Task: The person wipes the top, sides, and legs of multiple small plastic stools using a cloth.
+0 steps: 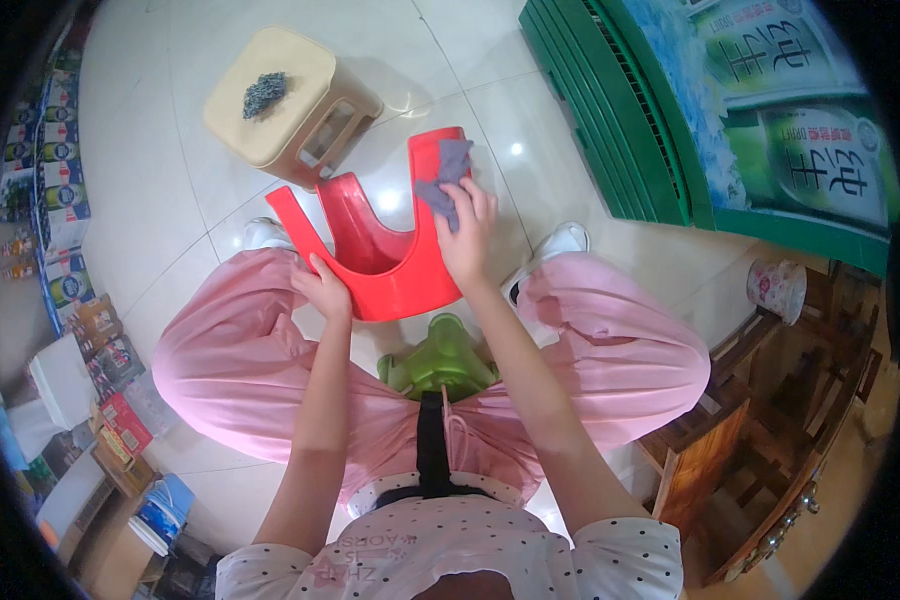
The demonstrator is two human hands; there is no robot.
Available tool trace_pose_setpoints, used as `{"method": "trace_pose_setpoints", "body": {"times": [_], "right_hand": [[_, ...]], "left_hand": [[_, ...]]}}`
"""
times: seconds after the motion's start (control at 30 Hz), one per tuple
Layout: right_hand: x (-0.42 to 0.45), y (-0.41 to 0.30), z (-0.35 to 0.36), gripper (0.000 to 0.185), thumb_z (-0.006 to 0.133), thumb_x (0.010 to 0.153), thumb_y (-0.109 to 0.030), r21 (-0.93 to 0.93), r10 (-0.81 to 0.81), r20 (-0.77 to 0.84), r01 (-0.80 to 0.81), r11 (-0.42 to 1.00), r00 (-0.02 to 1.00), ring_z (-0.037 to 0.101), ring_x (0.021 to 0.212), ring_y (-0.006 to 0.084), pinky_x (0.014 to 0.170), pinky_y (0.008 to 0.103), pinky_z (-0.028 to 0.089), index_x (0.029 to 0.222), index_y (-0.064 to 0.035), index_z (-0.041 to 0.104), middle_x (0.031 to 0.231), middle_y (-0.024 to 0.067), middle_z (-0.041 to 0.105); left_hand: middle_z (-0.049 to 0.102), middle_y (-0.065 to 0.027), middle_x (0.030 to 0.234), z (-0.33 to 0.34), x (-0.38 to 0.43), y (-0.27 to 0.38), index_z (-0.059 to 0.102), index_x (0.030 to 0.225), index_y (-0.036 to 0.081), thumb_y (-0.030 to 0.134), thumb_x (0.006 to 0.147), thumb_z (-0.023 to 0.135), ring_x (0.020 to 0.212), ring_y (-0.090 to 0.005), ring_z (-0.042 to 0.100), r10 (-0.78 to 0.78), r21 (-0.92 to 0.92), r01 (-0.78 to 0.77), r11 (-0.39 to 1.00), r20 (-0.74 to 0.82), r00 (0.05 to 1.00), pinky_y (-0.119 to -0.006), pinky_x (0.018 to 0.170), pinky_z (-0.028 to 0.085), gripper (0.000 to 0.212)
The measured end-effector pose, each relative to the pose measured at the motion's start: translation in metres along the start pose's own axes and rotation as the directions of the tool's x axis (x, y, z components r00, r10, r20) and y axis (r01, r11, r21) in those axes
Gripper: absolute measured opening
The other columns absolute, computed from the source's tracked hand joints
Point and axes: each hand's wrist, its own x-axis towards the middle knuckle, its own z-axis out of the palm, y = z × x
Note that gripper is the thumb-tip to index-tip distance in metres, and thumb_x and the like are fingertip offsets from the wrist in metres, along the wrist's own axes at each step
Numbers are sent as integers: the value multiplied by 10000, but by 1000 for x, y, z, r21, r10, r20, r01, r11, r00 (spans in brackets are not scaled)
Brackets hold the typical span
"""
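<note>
A red plastic stool (397, 292) is held in front of me, tilted so that its legs point away and a U-shaped gap shows between them. My left hand (322, 291) grips its near left side. In my right hand (469, 236) is a crumpled grey-purple cloth (442, 199), pressed on the outer face of the right leg. Beyond the red stool stands a beige plastic stool (300, 56), with a dark mesh scouring pad (265, 95) lying on its seat. Below me, between my thighs, part of a green plastic seat (442, 360) shows.
A green appliance with a vented panel (607, 112) and printed beer pictures stands at far right. Wooden furniture (701, 465) and a patterned paper tub (776, 289) are at right. Stacked drink packs (64, 195) and boxes (64, 382) line the left. The floor (487, 45) is glossy tile.
</note>
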Motion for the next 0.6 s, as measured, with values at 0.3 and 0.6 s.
{"method": "trace_pose_setpoints", "body": {"times": [0.3, 0.6], "right_hand": [[-6, 15, -19, 388, 667, 673, -64, -113, 100, -63, -106, 988, 993, 468, 1014, 318, 888, 450, 391, 1054, -108, 606, 1156, 64, 537], [67, 30, -6, 312, 657, 663, -38, 6, -144, -2, 144, 989, 990, 501, 962, 285, 831, 428, 410, 965, -110, 620, 1080, 46, 571]], "left_hand": [[501, -157, 1128, -1, -83, 102, 444, 1220, -11, 505, 628, 749, 1137, -333, 438, 592, 93, -822, 562, 650, 477, -570, 1053, 183, 843], [501, -108, 985, 7, -64, 86, 489, 1084, 11, 544, 537, 791, 1013, -299, 470, 580, 69, -783, 618, 634, 513, -558, 1038, 177, 821]]}}
